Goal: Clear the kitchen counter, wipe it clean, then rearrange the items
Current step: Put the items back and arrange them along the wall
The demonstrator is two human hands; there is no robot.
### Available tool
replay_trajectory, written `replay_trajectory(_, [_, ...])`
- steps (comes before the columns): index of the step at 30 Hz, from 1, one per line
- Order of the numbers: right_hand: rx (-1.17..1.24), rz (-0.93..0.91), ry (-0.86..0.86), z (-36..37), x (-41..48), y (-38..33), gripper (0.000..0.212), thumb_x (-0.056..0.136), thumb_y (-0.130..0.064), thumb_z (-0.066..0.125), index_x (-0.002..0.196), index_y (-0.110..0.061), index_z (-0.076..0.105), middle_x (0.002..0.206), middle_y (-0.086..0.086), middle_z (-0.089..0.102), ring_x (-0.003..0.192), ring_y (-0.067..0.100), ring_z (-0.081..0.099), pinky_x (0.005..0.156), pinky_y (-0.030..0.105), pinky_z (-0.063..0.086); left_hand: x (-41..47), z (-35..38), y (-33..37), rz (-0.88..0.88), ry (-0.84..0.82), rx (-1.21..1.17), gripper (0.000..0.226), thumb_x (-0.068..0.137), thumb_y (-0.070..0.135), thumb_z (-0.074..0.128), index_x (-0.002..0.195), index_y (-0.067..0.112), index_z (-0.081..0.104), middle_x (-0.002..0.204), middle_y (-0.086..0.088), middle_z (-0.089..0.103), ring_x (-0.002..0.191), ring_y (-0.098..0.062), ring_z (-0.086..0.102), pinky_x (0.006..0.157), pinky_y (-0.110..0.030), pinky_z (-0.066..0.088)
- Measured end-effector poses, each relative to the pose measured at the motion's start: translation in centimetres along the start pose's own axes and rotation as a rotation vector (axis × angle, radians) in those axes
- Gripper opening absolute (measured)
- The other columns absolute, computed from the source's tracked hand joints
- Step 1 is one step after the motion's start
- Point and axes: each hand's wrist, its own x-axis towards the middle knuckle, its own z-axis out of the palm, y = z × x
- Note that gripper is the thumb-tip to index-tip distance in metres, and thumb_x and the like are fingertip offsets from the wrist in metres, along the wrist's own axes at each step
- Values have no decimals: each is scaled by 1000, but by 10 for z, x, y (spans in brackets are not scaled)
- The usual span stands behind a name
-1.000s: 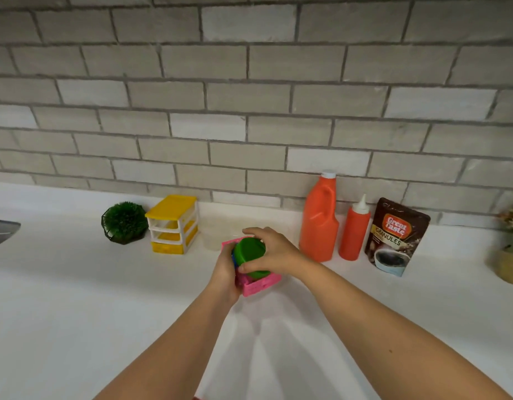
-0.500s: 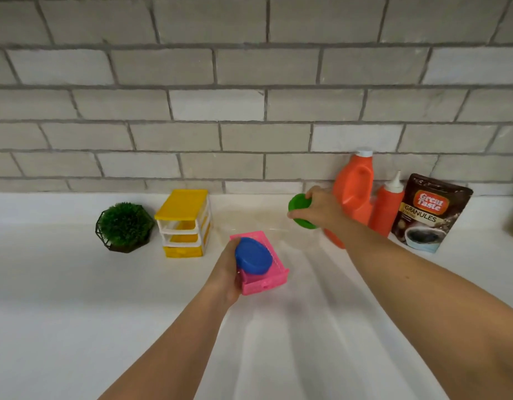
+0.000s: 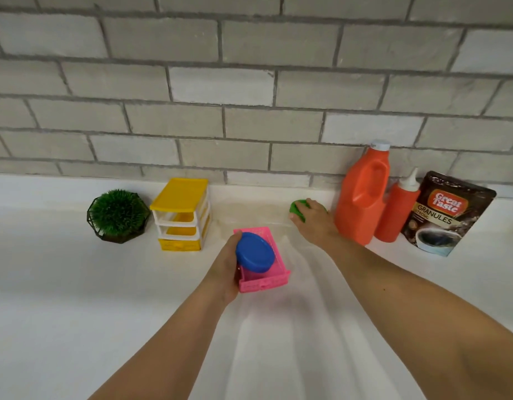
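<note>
Pink drawer (image 3: pixel 264 281), lifted off the white surface (image 3: pixel 76 298) in my left hand (image 3: pixel 225 267), which grasps it along its left wall. Its long axis runs from me toward the brick wall (image 3: pixel 249 82), leaning slightly left at the far end; the handled front panel points back at me. A blue round lid (image 3: pixel 254 252) sits tilted in the drawer's tray, against my left hand.

My right hand (image 3: pixel 313 223) is stretched to the back of the surface, fingers curled over a green round piece (image 3: pixel 298 207), thumb on its near left edge. This piece lies just left of the orange jug (image 3: pixel 362 197), near the wall. Whether it already rests on the surface I cannot tell, since my hand covers its underside.

The yellow drawer organiser (image 3: pixel 180 215) stands to the left of the drawer and further back, near but apart from it, its open face turned toward me. My left hand is the nearer of the two hands to it. Judged from this layout, returning the drawer would call for carrying it leftward and sliding it in far end first, along its long axis.

Beyond the jug stand a red squeeze bottle (image 3: pixel 396 209) and a coffee pouch (image 3: pixel 446 217); a small green plant (image 3: pixel 118 216) sits left of the organiser.
</note>
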Motion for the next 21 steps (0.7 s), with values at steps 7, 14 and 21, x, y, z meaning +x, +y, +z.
replay_trajectory(7, [-92, -21, -68, 4, -2, 1, 58, 99, -49, 16, 150, -22, 10, 160, 4, 0, 147, 21, -3, 114, 56, -2, 5, -1, 2, 10, 5, 7, 51, 92, 52, 42, 121, 14, 57, 101, -7, 67, 85, -22, 65, 60, -29, 56])
replay_trajectory(14, [136, -294, 111, -16, -21, -26, 61, 95, -37, 48, 148, -20, 23, 158, 7, 9, 147, 23, 3, 119, 46, 4, 7, -1, -1, 14, 2, 24, 50, 92, 54, 41, 117, 14, 59, 97, -6, 68, 84, -21, 66, 56, -28, 56])
replay_trajectory(21, [274, -494, -407, -26, -47, -55, 75, 76, -30, 76, 140, -28, 38, 128, 3, 42, 126, 18, 35, 110, 32, 31, 3, 6, 3, 39, -44, -30, 35, 94, 45, 43, 102, 17, 61, 88, -8, 71, 79, -21, 68, 60, -28, 58])
